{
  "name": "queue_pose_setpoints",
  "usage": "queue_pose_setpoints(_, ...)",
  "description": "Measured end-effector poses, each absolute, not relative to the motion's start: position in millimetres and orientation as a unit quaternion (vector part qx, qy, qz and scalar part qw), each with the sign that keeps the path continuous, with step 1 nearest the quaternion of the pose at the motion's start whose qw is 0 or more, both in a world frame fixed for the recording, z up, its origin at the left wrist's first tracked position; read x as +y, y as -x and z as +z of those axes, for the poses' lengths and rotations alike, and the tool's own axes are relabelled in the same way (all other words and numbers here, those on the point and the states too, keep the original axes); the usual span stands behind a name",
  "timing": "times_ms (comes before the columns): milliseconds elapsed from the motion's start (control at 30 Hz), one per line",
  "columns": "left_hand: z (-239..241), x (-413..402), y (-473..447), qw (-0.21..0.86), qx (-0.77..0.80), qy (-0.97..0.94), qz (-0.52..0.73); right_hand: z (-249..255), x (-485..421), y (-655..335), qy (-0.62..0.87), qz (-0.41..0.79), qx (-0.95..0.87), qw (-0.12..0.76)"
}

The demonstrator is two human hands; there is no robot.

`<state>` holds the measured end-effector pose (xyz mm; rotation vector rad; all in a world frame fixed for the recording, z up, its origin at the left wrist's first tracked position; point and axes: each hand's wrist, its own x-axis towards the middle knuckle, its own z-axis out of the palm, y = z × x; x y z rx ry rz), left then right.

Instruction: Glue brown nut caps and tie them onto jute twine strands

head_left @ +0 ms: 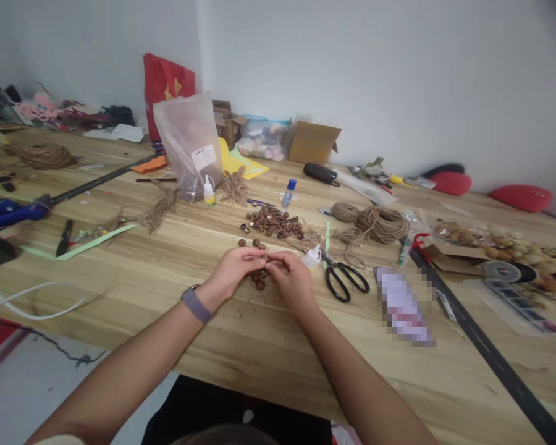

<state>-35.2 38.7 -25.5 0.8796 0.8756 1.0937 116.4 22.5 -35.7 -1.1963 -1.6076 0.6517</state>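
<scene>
Over the wooden table, my left hand and my right hand meet fingertip to fingertip. Both are closed in a pinch, and whatever small thing sits between the fingers is too hidden to name. Several round brown nut shells lie just under and between the hands. Beyond them spreads a heap of broken brown shells, some showing pale insides. Close to my right hand are a small white squeeze bottle, lying on its side, and black-handled scissors. A grey band circles my left wrist.
Jute twine coils lie to the right of the shells. A glue stick, a small glue bottle and a translucent bag stand behind. A black strip crosses the right side; a blue-handled tool lies left.
</scene>
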Motion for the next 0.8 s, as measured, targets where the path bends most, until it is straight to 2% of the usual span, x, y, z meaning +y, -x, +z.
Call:
queue_pose_setpoints(367,-24.8,34.3,34.2,0.66,0.386,-0.426,0.484,-38.5,18.5,-113.7,0.496,0.217,-0.668,0.511)
queue_pose_setpoints(800,-26.9,33.1,33.4,0.661,0.391,-0.424,0.479,-41.5,19.3,-113.0,0.478,0.231,-0.664,0.527)
